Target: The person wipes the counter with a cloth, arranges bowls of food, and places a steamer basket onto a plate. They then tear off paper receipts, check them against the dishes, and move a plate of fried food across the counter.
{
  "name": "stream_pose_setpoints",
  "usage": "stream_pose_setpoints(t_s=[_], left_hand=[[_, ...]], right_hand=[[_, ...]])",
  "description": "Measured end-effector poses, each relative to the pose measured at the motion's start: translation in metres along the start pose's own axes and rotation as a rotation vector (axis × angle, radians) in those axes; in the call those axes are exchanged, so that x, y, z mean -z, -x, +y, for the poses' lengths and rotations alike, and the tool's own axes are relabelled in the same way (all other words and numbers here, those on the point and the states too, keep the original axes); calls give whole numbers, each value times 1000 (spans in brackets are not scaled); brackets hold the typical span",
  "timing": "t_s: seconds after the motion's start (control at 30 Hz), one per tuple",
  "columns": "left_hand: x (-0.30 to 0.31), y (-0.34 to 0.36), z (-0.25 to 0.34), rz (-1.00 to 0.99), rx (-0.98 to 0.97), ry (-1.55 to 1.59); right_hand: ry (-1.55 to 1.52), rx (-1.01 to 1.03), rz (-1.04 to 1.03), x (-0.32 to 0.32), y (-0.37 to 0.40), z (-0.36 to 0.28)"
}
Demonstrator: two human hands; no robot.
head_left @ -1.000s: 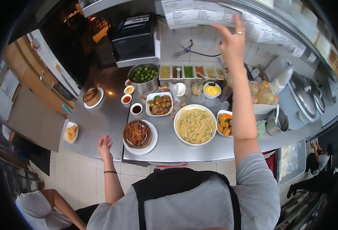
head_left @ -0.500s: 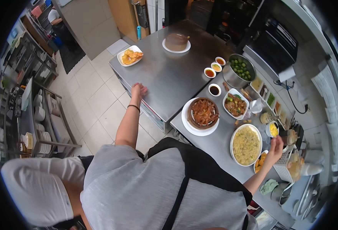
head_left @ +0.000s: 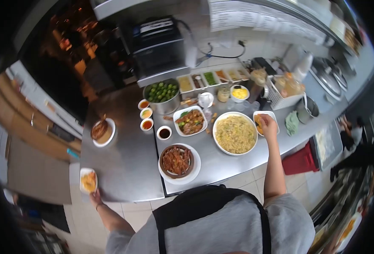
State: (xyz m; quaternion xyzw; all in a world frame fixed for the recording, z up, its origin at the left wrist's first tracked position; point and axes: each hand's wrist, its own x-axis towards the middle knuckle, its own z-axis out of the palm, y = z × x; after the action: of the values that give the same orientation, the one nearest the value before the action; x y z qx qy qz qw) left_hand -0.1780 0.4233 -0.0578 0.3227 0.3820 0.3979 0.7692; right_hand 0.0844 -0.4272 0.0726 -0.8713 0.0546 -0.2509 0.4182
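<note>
At the lower left, my left hand (head_left: 95,197) touches the near edge of a white dish of fried food (head_left: 88,181); its fingers are small and blurred. My right hand (head_left: 267,125) is closed over a white dish (head_left: 273,115) of orange-yellow food, fingertips pressed together at the food; whether a piece is between them is hidden. Left of that hand lies a big oval plate of fried rice (head_left: 236,133). A round dish of brown glazed food (head_left: 177,161) sits on a white plate, and a square bowl of meat and greens (head_left: 190,121) stands behind it.
Sauce cups (head_left: 146,124), a pot of green fruit (head_left: 161,92) and a brown item on a plate (head_left: 104,132) stand on the steel counter. Behind are ingredient trays (head_left: 210,79) and a white basket (head_left: 285,98). A red bin (head_left: 299,161) and a person (head_left: 351,135) are at the right.
The view has swung right. My left hand has come to the dish of fried food. My right hand has moved from beside the yellow-filled bowl to the dish of orange-yellow food.
</note>
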Motion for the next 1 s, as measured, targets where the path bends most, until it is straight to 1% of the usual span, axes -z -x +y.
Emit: stream_pose_setpoints(t_s=[0.03,0.07,0.1,0.13,0.2,0.23,0.27,0.3,0.33,0.37,0.4,0.43,0.47,0.5,0.53,0.6,0.63,0.67,0.7,0.73,0.8,0.83,0.87,0.9,1.0], left_hand=[[-4,2,-1,22,-11,-29],[-6,4,-4,50,-24,-52],[-10,13,-7,33,-51,-66],[-12,26,-9,21,-80,-79],[-15,42,-12,16,-57,-67],[-17,50,-15,28,-32,-56],[-18,59,-18,20,-31,-52],[-29,82,-16,66,-29,-69],[-38,97,-14,113,-29,-87],[-40,96,-12,164,16,-103],[-41,97,-9,159,13,-100],[-41,98,-6,66,36,-112],[-43,99,-5,-27,62,-126],[-45,98,-3,-73,70,-169],[-57,113,-4,-76,72,-169],[-92,148,1,-304,37,-244],[-112,163,-1,-316,69,-300],[-130,179,-4,-316,64,-298],[-147,195,-9,-390,77,-304],[-165,213,-14,-462,91,-312],[-204,249,-26,-465,91,-359],[-218,260,-33,-550,141,-394],[-233,271,-41,-638,192,-427],[-247,282,-51,-672,233,-459],[-284,313,-87,-785,322,-563]], right_hand=[[3,-18,31,6,-1,12],[176,-73,89,15,-4,28],[348,-127,140,24,-8,48],[347,-134,155,30,-13,77],[585,-219,292,44,-23,137],[585,-221,301,53,-27,147],[598,-308,352,61,-31,158],[611,-394,400,70,-36,169],[609,-393,404,79,-40,189],[639,-400,382,85,-44,212],[668,-408,360,89,-47,215],[665,-411,364,93,-50,219],[731,-471,315,98,-50,224],[797,-532,264,104,-51,221],[798,-534,266,108,-50,222],[846,-494,169,110,-50,223],[841,-494,171,111,-59,235],[807,-592,-123,112,-74,267],[762,-680,-420,115,-87,289],[760,-676,-425,120,-101,299],[762,-715,-328,125,-126,312],[761,-712,-333,126,-124,306],[759,-588,-220,127,-118,296],[753,-464,-106,123,-111,284],[758,-504,-150,94,-86,284]])
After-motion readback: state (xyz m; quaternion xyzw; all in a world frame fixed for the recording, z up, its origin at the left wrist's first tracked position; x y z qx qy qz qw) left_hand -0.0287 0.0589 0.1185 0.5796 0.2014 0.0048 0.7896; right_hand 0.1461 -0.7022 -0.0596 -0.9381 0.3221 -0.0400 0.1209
